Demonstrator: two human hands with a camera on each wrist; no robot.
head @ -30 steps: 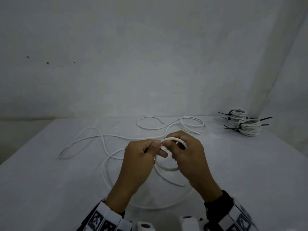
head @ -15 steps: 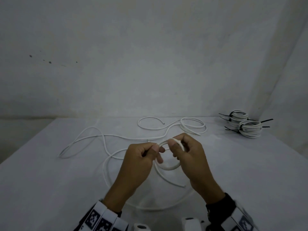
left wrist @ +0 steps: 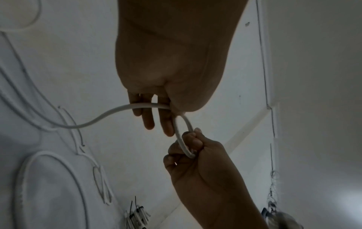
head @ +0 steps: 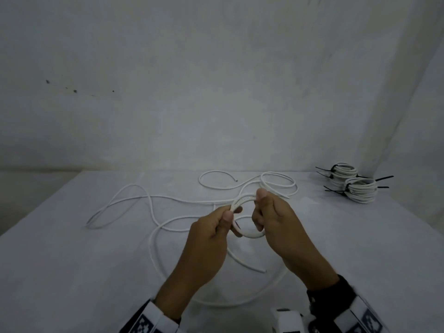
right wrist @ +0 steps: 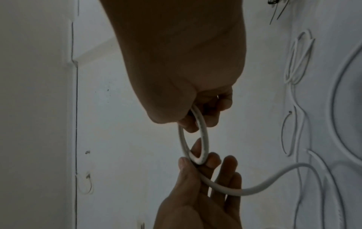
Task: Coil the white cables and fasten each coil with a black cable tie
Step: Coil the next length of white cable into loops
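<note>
Above the middle of the table, both hands hold a small loop of white cable [head: 252, 235]. My left hand [head: 225, 218] pinches the loop's left side between thumb and fingers. My right hand [head: 260, 204] grips the right side, thumb on the upper arc. The left wrist view shows the cable loop [left wrist: 188, 124] running from my left hand [left wrist: 170, 106] into the right hand [left wrist: 192, 148]. In the right wrist view the loop [right wrist: 203, 134] hangs between my right hand [right wrist: 192, 117] and the left hand [right wrist: 197, 164]. The rest of the cable [head: 153, 241] trails loose on the table. No loose tie shows.
Two finished white coils [head: 360, 191] with black ties lie at the back right near the wall corner. A second loose white cable [head: 278, 182] curls behind the hands. The table [head: 72, 272] is white, with a wall right behind it.
The hands have drawn slightly apart and the cable loop between them has grown wider. The right thumb now sits on top of the loop.
</note>
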